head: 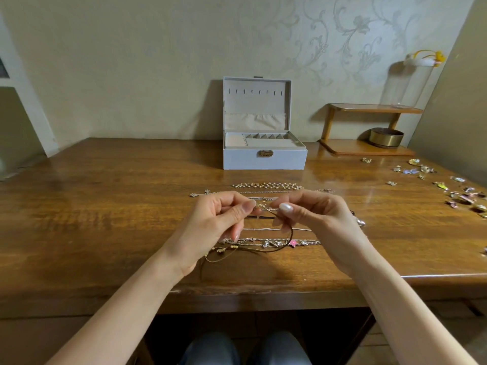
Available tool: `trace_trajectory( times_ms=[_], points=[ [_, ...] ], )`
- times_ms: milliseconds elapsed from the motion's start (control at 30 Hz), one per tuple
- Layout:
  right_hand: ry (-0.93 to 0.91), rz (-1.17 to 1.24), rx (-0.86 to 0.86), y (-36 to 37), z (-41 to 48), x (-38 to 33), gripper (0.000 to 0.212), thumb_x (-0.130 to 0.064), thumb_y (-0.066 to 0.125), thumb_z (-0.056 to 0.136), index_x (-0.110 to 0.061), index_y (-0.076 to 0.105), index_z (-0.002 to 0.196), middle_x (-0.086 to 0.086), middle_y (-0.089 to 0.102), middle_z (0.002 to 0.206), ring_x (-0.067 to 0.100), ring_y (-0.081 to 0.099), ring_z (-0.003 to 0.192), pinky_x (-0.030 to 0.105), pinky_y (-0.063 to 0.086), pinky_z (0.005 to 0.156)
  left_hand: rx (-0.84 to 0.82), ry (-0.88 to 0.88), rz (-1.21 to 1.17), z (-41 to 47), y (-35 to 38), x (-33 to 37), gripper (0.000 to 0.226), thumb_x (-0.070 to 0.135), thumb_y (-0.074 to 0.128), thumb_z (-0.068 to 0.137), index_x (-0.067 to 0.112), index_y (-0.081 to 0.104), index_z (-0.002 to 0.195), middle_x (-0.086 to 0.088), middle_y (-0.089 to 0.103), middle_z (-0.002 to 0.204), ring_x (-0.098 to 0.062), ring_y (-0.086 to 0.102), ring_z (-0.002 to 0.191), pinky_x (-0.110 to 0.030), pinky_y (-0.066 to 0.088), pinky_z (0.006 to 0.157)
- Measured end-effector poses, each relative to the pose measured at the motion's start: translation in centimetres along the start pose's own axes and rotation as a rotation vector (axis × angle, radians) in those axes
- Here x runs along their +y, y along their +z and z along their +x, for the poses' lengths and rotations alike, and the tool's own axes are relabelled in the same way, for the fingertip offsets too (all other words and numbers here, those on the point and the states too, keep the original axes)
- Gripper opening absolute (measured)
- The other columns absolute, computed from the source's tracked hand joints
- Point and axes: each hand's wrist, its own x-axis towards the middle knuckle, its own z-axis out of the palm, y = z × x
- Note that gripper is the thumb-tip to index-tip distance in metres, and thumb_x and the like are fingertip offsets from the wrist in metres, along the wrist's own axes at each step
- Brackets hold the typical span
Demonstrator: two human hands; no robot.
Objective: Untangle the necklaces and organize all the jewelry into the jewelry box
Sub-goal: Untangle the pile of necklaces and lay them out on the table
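Note:
My left hand point(216, 222) and my right hand point(316, 219) are raised over the middle of the wooden table point(105, 206), fingertips almost touching. Both pinch a thin brown cord necklace point(287, 242) with small gold beads, whose loop hangs down and trails onto the table near my left wrist. Under and beyond my hands, several chains point(266, 185) lie stretched out in rows. A white jewelry box point(264, 156) stands open at the back, its lid upright with hooks and a pouch, its tray split into compartments.
Scattered earrings and small pieces point(463, 196) lie at the table's right edge. A wooden two-tier stand point(369, 148) at the back right carries a brass bowl point(386, 138) and a glass dome point(405, 85). The table's front edge runs just below my wrists.

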Motion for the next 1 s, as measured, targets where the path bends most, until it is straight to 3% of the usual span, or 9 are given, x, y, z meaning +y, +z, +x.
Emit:
trace_trajectory(
  times_ms=[233,433,567,700,833,1000],
  points=[
    [-0.020,0.002,-0.030,0.2,0.0,-0.1,0.021,-0.011,0.072,0.067,-0.012,0.067,0.088,0.003,0.067,0.072,0.016,0.062,0.061,0.024,0.053,0.067,-0.010,0.140,0.115,-0.4,0.0,0.3,0.021,0.025,0.054,0.084,0.006,0.063,0.086,0.006,0.056,0.051,0.000,0.050,0.049,-0.003,0.037,0.052],
    [0.003,-0.041,-0.079,0.6,0.1,-0.1,0.024,-0.015,0.074,0.066,-0.013,0.069,0.090,0.003,0.067,0.078,0.014,0.062,0.069,0.021,0.052,0.067,-0.004,0.174,0.174,-0.6,0.0,0.5,0.017,0.031,0.058,0.081,0.015,0.063,0.085,0.005,0.064,0.065,-0.001,0.058,0.061,-0.010,0.041,0.053],
    [0.002,-0.076,-0.097,0.9,-0.1,0.1,0.011,-0.018,0.075,0.065,-0.015,0.068,0.073,0.002,0.067,0.073,0.012,0.059,0.070,0.018,0.049,0.066,-0.005,0.177,0.152,-0.7,0.0,0.9,0.016,0.030,0.056,0.081,0.015,0.062,0.083,0.008,0.063,0.065,0.001,0.054,0.057,-0.008,0.038,0.050],
    [-0.014,-0.026,-0.103,0.8,-0.1,0.0,0.014,-0.017,0.072,0.075,-0.009,0.063,0.081,0.017,0.069,0.084,0.016,0.058,0.068,0.023,0.049,0.065,0.020,0.156,0.139,-0.7,-0.2,0.8,0.022,0.034,0.053,0.082,0.014,0.061,0.079,0.005,0.060,0.062,0.000,0.050,0.056,-0.009,0.037,0.050],
    [0.007,0.034,-0.217,1.1,-0.2,0.2,0.017,-0.013,0.065,0.081,-0.008,0.054,0.092,0.005,0.071,0.084,0.017,0.061,0.062,0.025,0.048,0.060,0.039,0.160,0.172,-0.7,-0.2,0.8,0.022,0.036,0.051,0.084,0.019,0.058,0.073,0.008,0.054,0.057,0.000,0.047,0.053,-0.010,0.036,0.049],
    [0.017,0.030,-0.254,1.3,-0.2,0.5,0.015,-0.008,0.065,0.080,-0.008,0.057,0.092,0.004,0.065,0.075,0.016,0.061,0.064,0.024,0.050,0.064,0.044,0.169,0.186,-0.7,-0.3,0.7,0.023,0.039,0.052,0.084,0.022,0.056,0.068,0.008,0.050,0.054,-0.004,0.046,0.052,-0.014,0.038,0.049]
  ],
)
